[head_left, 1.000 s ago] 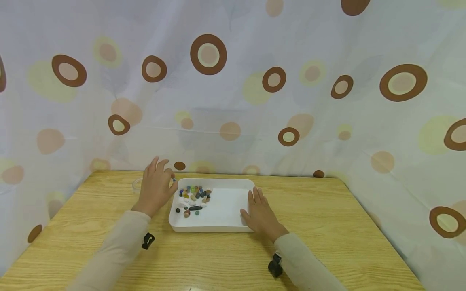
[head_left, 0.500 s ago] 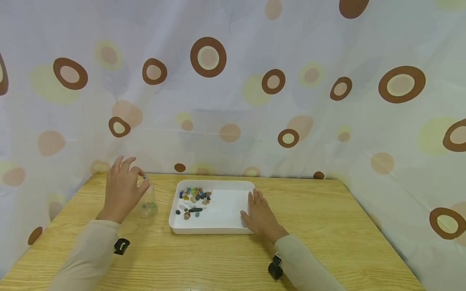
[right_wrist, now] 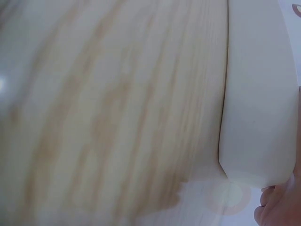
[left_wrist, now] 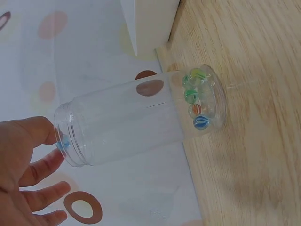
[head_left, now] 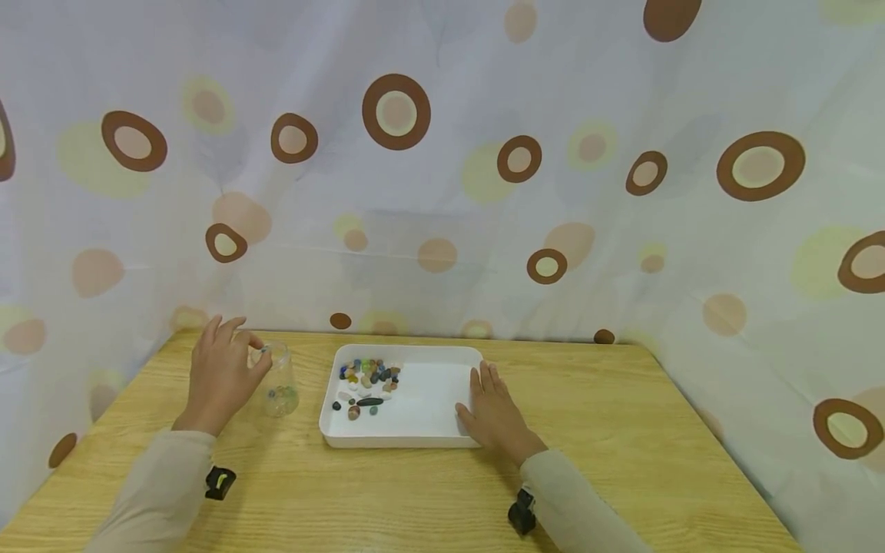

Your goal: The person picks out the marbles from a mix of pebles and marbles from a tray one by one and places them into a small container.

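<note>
Nearest lay the two light sleeves, the left sleeve [head_left: 155,488] and the right sleeve [head_left: 577,499], each with a dark fitting [head_left: 220,482] by its cuff, above the wood-grained table [head_left: 359,507]. The right hand [head_left: 499,411] rested on the right end of a shallow white tray [head_left: 435,392], its grip wide, with the fingers straight and the thumb spread apart from them. In the left part of the tray sat a collection of small stones [head_left: 366,376]: a long dark stone [head_left: 369,402] and a few rounded ones toward the near side, white ones behind, then a tighter cluster of brown, yellow, blue and dark pieces.

The left hand [head_left: 220,376] kept a narrow grip, thumb and forefinger pinching a small blue marble [left_wrist: 63,142] at the mouth of a clear jar [left_wrist: 127,125]; whether the marble was inside the rim could not be told. The jar stood upright left of the tray, with several glass marbles [left_wrist: 201,122], green, orange-striped and blue-striped among them, on its bottom. Farthest off hung a pale cloth [head_left: 442,192] patterned with brown rings.
</note>
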Demonstrator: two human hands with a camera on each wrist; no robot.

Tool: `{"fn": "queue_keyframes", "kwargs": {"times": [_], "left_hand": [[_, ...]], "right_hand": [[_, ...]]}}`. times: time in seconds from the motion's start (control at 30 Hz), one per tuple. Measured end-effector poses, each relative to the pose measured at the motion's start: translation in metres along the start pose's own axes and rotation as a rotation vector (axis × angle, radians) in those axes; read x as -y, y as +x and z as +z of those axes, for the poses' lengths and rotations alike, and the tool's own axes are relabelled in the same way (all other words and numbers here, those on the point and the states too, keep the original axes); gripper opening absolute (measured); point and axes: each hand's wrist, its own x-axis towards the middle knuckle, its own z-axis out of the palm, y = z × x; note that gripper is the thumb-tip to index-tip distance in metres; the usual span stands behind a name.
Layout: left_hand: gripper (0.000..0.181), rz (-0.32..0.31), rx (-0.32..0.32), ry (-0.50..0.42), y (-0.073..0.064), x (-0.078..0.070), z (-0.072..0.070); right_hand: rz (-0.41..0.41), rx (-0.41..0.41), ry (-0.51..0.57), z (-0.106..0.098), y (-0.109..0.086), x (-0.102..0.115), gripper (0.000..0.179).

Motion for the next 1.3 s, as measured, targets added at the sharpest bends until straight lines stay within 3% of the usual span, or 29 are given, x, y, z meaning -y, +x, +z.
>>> {"fn": "queue_keyframes", "kwargs": {"times": [0.77,1.03,1.3], "left_hand": [[0.011,0.004,-0.018,0.007,-0.006,0.0,0.005],[0.01,0.076,-0.067,0.005,0.0,-0.01,0.009],[0.009,0.15,-0.044,0.025,0.009,-0.026,0.02]], "right_hand": [[-0.007,-0.005,0.02,0.003,-0.004,0.0,0.07],[-0.009,-0.012,-0.001,0.003,-0.003,-0.001,0.071],[-0.011,-0.011,0.007,-0.001,-0.001,0.001,0.071]]}}
